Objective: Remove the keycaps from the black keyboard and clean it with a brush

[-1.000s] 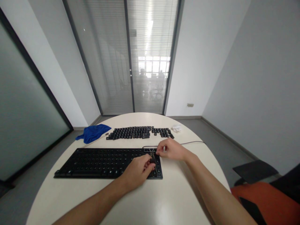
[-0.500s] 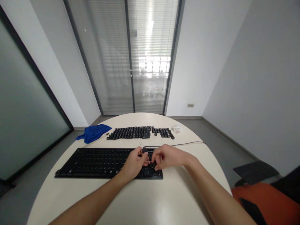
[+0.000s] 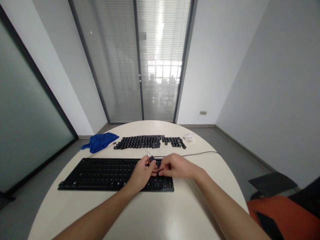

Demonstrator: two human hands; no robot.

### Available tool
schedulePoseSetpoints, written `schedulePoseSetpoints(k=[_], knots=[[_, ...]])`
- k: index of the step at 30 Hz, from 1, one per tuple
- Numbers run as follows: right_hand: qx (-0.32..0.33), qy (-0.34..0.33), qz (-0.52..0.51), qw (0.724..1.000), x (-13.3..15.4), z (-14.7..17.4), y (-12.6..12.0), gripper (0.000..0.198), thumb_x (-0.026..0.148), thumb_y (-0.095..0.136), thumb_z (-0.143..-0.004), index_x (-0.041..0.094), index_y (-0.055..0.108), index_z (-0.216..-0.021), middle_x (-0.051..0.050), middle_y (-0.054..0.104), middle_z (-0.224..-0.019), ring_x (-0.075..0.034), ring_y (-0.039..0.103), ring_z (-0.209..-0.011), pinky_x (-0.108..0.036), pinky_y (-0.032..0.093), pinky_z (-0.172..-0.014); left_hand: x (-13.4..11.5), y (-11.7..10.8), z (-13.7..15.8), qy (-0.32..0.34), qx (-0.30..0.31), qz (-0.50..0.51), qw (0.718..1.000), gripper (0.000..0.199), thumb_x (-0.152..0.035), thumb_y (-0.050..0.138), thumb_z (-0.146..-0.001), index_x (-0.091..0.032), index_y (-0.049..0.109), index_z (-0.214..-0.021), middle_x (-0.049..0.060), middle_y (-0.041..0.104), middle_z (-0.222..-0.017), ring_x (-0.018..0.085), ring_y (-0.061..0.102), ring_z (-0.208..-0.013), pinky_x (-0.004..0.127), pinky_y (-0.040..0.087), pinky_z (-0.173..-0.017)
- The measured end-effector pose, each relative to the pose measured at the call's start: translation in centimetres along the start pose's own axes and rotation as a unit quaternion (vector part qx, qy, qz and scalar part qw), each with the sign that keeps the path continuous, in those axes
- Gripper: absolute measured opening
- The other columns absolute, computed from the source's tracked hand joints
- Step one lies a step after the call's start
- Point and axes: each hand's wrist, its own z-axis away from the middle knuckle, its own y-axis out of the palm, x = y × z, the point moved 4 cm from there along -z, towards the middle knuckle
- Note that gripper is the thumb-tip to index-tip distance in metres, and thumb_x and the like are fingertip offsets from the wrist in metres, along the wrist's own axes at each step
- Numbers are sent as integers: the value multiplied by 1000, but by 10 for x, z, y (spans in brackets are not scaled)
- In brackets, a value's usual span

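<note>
A black keyboard point(image 3: 105, 173) with its keycaps off over most of its face lies in front of me. Above its right part, my left hand point(image 3: 142, 172) is closed on a small black keycap puller point(image 3: 151, 158), whose two thin wires point up and away from me. My right hand point(image 3: 178, 166) is closed in a pinch right beside the left fingertips, over the number-pad end. What its fingers grip, if anything, is too small and hidden to make out.
Loose black keycaps point(image 3: 140, 141) stand in rows behind the keyboard. Left of them lie a blue cloth point(image 3: 100, 142) and a thin stick point(image 3: 102, 149); right, a crumpled white tissue point(image 3: 188, 137). A cable point(image 3: 200, 153) runs off the table's right side. An orange chair point(image 3: 287, 213) stands at right.
My right hand has moved slightly left, closer to the left fingertips. The keycap puller has shifted a little left and away from me, its wires tilting further left.
</note>
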Motion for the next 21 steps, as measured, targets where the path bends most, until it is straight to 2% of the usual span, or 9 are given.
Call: schedulePoseSetpoints(k=[4, 8, 15, 18, 21], knots=[[-36, 2, -13, 999, -1, -2, 3, 12, 27, 65, -83, 18, 72, -85, 1, 67, -69, -11, 55, -59, -21, 37, -56, 2, -2, -3, -2, -15, 23, 1000, 40, -49, 74, -75, -15, 54, -81, 2, 67, -72, 15, 70, -59, 23, 59, -53], [-74, 13, -68, 995, -6, -4, 6, 16, 32, 63, -86, 17, 68, -85, 1, 62, -66, -10, 53, -57, -21, 36, -53, 2, -4, -5, -4, -19, 51, 999, 39, -48, 71, -79, -15, 53, -87, 5, 71, -79, 16, 73, -63, 22, 59, -54], [-198, 38, -101, 974, -10, -11, 10, 23, 37, 60, -89, 18, 62, -78, 4, 54, -58, -10, 47, -54, -22, 33, -52, -1, -5, -4, -28, -26, 102, 994, 35, -44, 70, -82, -16, 51, -92, 11, 74, -87, 21, 75, -69, 22, 58, -53], [-266, 60, -132, 953, -16, -13, 6, 24, 38, 59, -90, 17, 62, -80, 2, 58, -64, -12, 50, -58, -23, 36, -54, -2, -4, -3, -21, -23, 91, 995, 37, -45, 70, -82, -16, 51, -91, 13, 75, -91, 21, 76, -72, 22, 57, -54], [-288, 53, -158, 943, -27, -13, -2, 26, 41, 58, -91, 17, 65, -84, -1, 65, -74, -13, 56, -66, -24, 42, -61, 0, -3, -3, -18, -23, 83, 996, 37, -47, 70, -82, -16, 50, -90, 13, 75, -93, 22, 76, -75, 21, 57, -53]])
